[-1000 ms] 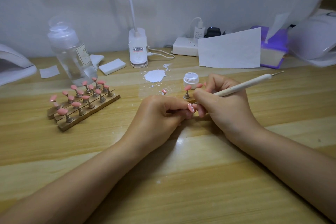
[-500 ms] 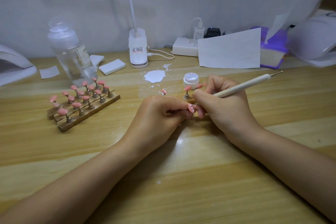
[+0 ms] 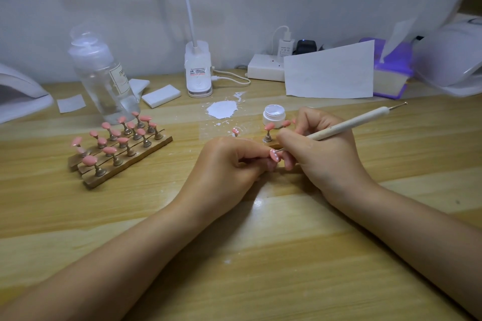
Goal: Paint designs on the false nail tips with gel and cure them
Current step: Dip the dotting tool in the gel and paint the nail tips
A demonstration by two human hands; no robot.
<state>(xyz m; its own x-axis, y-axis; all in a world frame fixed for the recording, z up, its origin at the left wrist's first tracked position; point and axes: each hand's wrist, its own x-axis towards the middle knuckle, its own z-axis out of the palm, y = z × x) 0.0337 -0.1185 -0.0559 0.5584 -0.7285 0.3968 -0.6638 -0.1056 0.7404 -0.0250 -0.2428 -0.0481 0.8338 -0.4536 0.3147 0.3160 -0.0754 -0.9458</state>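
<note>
A pale, glossy wood-grain surface (image 3: 260,255) is being lit from above, its planks streaked with light and flecked with white specks. At the centre, a small pink false nail tip (image 3: 273,155), oval and smooth with tiny white dots on it, is being pinched between the curled fingers of the left hand (image 3: 229,164). At 3 o'clock from it, a slender cream dotting tool (image 3: 347,124) with a fine metal point at each end is being gripped like a pen by the curled fingers of the right hand (image 3: 323,154), and its lower point is being held against the tip. The two hands are being kept close together, fingertips almost meeting around the tip.

At 12 o'clock from the hands, a small round white gel pot (image 3: 273,115) is standing open, and just in front of it pink tips on little metal stands (image 3: 268,133) are being partly hidden by the right hand. A rough white smear (image 3: 223,109) is lying at 11 o'clock. At 9 o'clock, rows of matching pink tips are being carried on brass pegs in wooden strips (image 3: 118,150). Behind them a clear plastic bottle (image 3: 101,78) is standing, with white foam blocks (image 3: 161,96) beside it. At 1 o'clock a white sheet of paper (image 3: 330,71) is propped up, and a domed white curing lamp (image 3: 453,55) is sitting at 2 o'clock.
</note>
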